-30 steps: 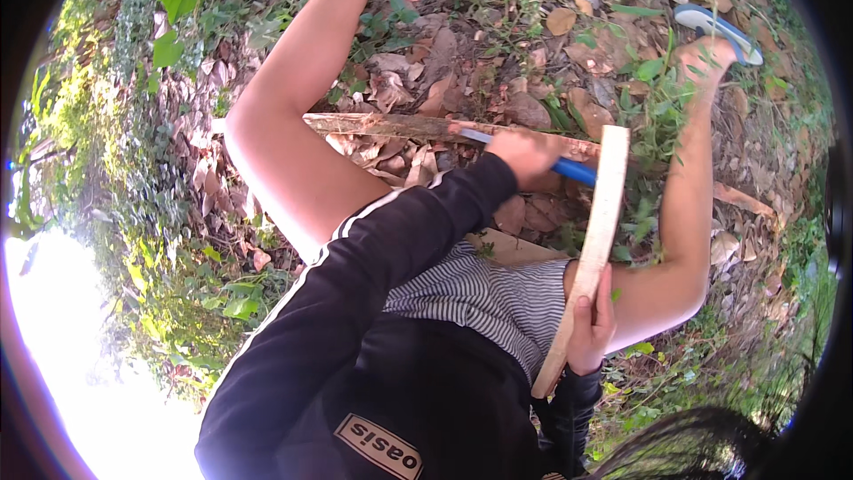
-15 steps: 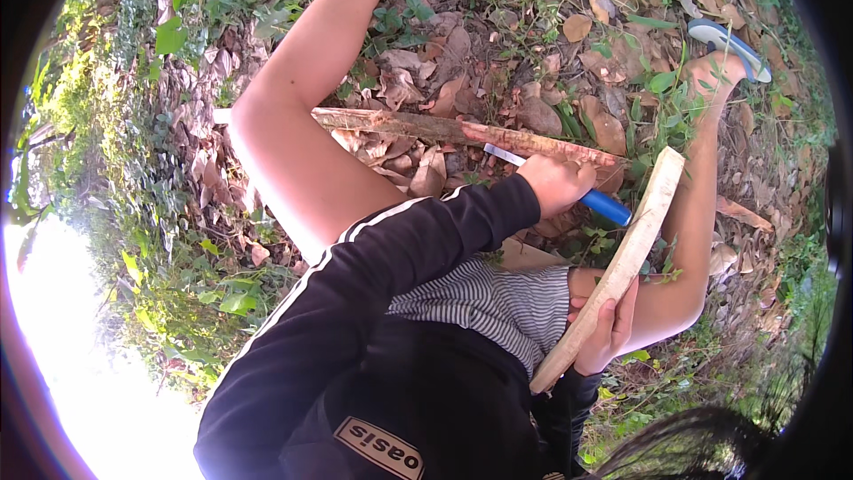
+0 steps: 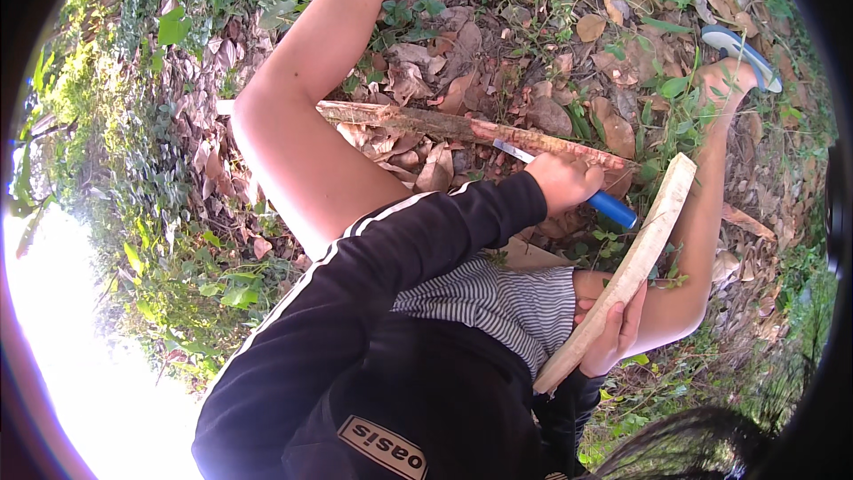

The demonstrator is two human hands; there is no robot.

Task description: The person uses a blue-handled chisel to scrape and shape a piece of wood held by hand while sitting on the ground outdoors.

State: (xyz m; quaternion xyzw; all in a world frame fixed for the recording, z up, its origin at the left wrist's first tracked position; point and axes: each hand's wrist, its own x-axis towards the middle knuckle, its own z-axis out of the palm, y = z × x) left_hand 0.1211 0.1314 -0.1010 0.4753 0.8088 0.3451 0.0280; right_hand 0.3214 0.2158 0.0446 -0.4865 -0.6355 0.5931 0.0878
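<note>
My left hand [image 3: 562, 183], at the end of a black sleeve with a white stripe, grips a knife with a blue handle [image 3: 613, 208]. Its thin blade [image 3: 514, 150] points up-left and lies against a long brown bark-covered branch [image 3: 418, 123] on the ground across my knees. My right hand [image 3: 615, 338] holds a pale, flat length of wood [image 3: 641, 245] near its lower end. That wood slants up to the right beside my right leg, apart from the knife.
I am crouched over ground covered in dry brown leaves [image 3: 613, 129] and low green weeds [image 3: 204, 293]. My bare left knee [image 3: 293, 138] is at the left, and my right foot in a blue sandal [image 3: 742, 55] is at the upper right. Glare fills the lower left.
The top of the pale wood has swung to the right, from nearly upright to slanted. My left hand with the knife has shifted a little down and right along the branch.
</note>
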